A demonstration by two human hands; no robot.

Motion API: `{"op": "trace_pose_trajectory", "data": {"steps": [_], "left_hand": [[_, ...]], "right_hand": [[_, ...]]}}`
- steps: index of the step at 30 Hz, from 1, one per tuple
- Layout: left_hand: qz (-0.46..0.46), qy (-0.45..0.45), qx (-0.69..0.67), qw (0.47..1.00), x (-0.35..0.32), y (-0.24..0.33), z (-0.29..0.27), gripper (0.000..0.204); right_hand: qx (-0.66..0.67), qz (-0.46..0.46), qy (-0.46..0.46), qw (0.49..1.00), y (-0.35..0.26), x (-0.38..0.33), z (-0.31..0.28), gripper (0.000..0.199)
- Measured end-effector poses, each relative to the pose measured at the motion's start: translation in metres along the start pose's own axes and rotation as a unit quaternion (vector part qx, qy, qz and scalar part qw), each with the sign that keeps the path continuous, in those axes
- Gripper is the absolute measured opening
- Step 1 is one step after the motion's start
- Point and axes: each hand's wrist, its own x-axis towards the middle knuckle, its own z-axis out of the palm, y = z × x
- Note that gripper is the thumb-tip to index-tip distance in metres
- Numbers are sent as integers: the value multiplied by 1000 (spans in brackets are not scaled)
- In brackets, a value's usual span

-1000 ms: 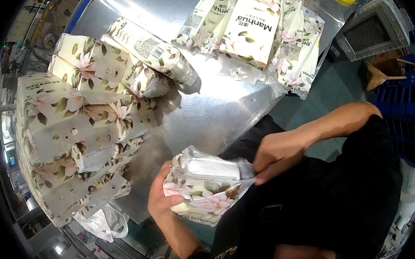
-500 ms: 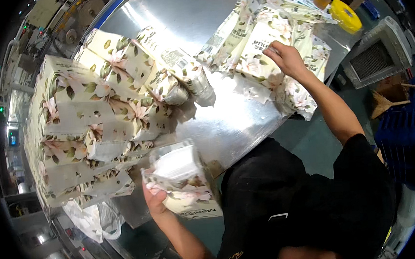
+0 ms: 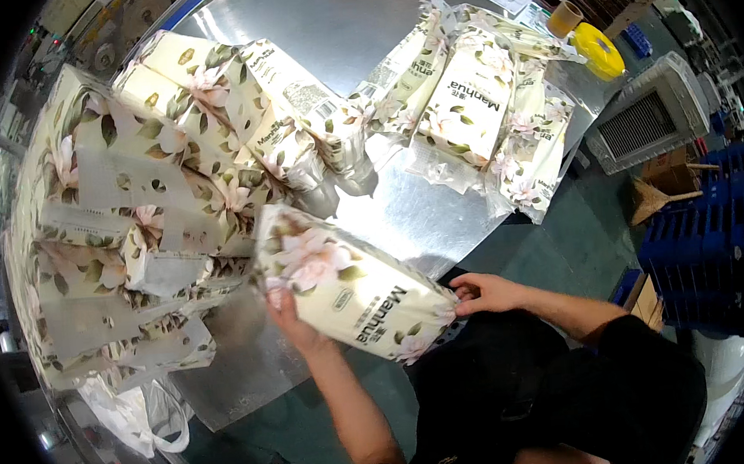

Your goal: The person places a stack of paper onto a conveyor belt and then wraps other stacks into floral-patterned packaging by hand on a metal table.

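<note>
Head view: the pack point(image 3: 354, 289) lies between the hands, its long axis slanting from the left hand point(image 3: 296, 323), which holds its left end, to the right hand point(image 3: 484, 293), fingers curled against its right end; whether these grip, I cannot tell. Boxy, floral, filmy. Left of the left hand, a crinkled pile point(image 3: 144, 179); beyond both, smooth metal table point(image 3: 323, 28).
</note>
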Motion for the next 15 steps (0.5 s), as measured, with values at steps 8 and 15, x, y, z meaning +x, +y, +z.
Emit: {"op": "trace_pose_trajectory", "data": {"steps": [8, 15], "left_hand": [[69, 75, 45, 994, 0, -51, 40, 58], [75, 205, 216, 952, -20, -58, 59, 70]], "right_hand": [[495, 47, 15, 868, 59, -5, -31, 47], [418, 63, -10, 906, 23, 1, -64, 42]]}}
